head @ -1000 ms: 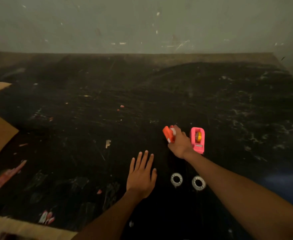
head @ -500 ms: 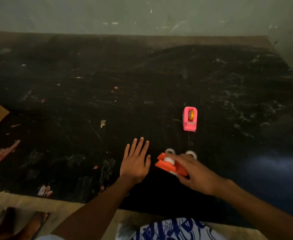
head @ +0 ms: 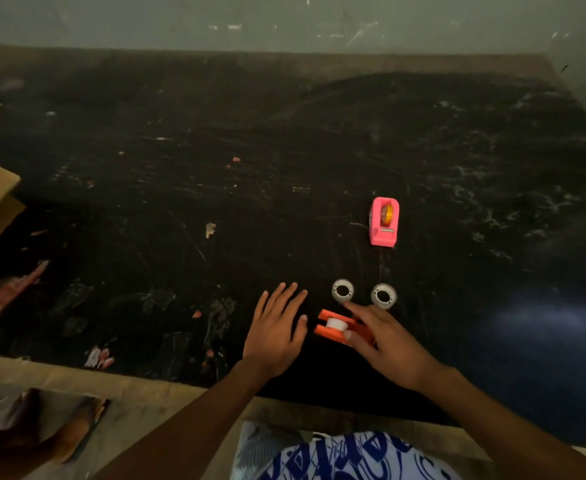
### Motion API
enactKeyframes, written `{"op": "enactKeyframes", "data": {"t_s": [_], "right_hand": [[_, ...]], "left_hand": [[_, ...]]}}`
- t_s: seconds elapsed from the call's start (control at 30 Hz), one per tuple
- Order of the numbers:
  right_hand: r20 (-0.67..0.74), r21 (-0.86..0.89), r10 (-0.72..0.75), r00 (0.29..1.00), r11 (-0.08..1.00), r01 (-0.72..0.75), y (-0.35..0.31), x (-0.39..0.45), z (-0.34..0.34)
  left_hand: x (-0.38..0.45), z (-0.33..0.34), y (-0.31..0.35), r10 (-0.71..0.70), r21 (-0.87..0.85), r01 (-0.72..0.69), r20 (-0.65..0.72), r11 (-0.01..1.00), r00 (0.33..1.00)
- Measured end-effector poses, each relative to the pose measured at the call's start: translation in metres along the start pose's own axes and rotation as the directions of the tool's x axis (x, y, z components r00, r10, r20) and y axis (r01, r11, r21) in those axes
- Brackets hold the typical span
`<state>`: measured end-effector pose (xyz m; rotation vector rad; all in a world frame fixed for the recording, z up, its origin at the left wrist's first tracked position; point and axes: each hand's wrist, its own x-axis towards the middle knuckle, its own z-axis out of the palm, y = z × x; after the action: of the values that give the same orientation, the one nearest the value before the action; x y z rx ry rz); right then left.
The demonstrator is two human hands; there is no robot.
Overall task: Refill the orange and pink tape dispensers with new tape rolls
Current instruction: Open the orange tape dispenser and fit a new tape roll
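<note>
Orange dispenser is located directly under the fingers of the right hand, at the near edge of the counter. It is lightly pinched between thumb and fingers, with the index finger extended past it toward the rolls. A white core is seen seated between its two orange side walls; whether this is a spent core or a small roll cannot be told. No new roll is judged to have been fitted yet.

Two new tape rolls are laid flat on the counter just beyond the right hand: the left roll is just off the tip of the extended index finger, and the right roll is just beyond the knuckles. Both are apart from either dispenser.

The pink dispenser is stood upright well beyond the right hand, past the rolls. A yellow-orange hub is seen inside it. It is untouched, so its refill is also judged outstanding.

The left hand is laid open and flat on the counter, fingers spread, holding nothing. Its thumb is just beside the near-left end of the orange dispenser, without visible contact.

Remaining work is judged as follows: the white core is to be removed, a roll is to be seated in the orange dispenser, and the same is to be repeated for the pink dispenser.
</note>
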<state>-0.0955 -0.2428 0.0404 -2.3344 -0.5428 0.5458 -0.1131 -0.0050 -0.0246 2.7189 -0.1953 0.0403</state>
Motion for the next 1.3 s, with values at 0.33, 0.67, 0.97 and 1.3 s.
{"op": "enactKeyframes", "data": {"t_s": [0.33, 0.67, 0.97, 1.3], "right_hand": [[0.142, 0.032, 0.02, 0.99, 0.999, -0.024, -0.003, 0.004, -0.007], [0.31, -0.169, -0.016, 0.951, 0.983, 0.072, -0.024, 0.025, -0.029], [0.252, -0.172, 0.0, 0.968, 0.984, 0.044, -0.024, 0.024, -0.023], [0.175, -0.047, 0.074, 0.982, 0.997, -0.067, -0.026, 0.023, -0.012]], "left_hand": [[-0.028, -0.005, 0.033, -0.041, -0.19, 0.031, -0.049, 0.981, 0.998], [-0.027, -0.01, 0.046, -0.001, -0.16, 0.008, 0.043, 0.987, 0.999], [-0.016, -0.014, 0.045, 0.004, -0.036, -0.001, 0.093, 0.999, 0.996], [-0.007, -0.027, 0.036, 0.026, -0.097, -0.013, 0.131, 0.995, 0.991]]}}
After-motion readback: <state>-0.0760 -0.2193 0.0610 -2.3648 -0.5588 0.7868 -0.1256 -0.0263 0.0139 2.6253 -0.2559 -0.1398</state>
